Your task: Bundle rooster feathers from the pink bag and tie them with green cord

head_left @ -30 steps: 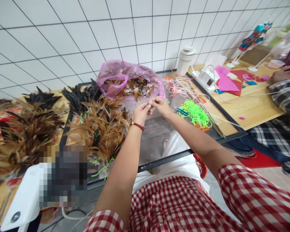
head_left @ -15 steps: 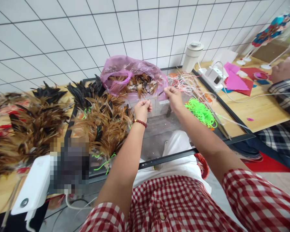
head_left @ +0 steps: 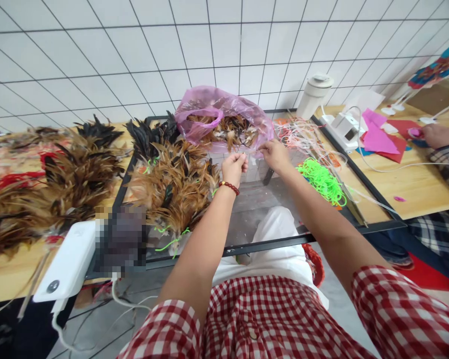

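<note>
My left hand (head_left: 235, 168), with a dark red bead bracelet (head_left: 229, 187) at its wrist, is closed in a pinch just in front of the pink plastic bag (head_left: 205, 102). Whatever lies between its fingertips is too small to make out. My right hand (head_left: 276, 155) is also pinched, at the bag's front right edge; what it grips there is unclear. Brown and dark feathers (head_left: 234, 128) fill the mouth of the bag. Left of my left hand lies a pile of brown feather bundles (head_left: 179, 174), some bound with green cord.
A black-framed glass top (head_left: 247, 214) lies before me. Green cord (head_left: 322, 182), pale strips (head_left: 297, 134), a white bottle (head_left: 314, 96) and a power strip (head_left: 340, 132) are on the right. More feathers (head_left: 67, 189) and a power bank (head_left: 65, 262) lie left. Another person's hand (head_left: 443, 137) is far right.
My view has turned slightly left. My right hand has moved a little closer to the bag's mouth; the dark slender piece at its fingertips no longer shows clearly. My left hand stays pinched.
</note>
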A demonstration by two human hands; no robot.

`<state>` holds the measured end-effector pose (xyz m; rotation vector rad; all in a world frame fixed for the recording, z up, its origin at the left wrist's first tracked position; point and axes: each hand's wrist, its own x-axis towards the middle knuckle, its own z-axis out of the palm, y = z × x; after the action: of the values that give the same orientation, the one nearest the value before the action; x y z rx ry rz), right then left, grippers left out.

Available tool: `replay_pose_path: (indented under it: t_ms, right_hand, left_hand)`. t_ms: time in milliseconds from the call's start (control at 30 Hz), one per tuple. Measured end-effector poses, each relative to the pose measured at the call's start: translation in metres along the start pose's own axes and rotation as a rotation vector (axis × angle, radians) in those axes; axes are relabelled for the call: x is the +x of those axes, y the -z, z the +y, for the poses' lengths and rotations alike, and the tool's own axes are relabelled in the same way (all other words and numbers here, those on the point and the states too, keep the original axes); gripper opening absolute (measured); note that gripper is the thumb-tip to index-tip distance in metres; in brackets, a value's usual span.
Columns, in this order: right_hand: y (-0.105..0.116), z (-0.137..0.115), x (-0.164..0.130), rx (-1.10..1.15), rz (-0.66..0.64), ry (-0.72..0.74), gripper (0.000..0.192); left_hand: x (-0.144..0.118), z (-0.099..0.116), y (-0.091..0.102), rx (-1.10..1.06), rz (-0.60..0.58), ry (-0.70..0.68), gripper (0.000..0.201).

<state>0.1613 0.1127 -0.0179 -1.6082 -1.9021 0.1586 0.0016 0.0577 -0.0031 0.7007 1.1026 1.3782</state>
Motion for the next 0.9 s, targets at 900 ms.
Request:
replay_pose_path:
  t_ms: [900]
  right_hand:
    - [0.007,-0.02,-0.006,0.438,-0.096,0.297,0.034]
  left_hand:
    - [0.006,-0.011,0.0,0.076,-0.04,-0.041,0.017]
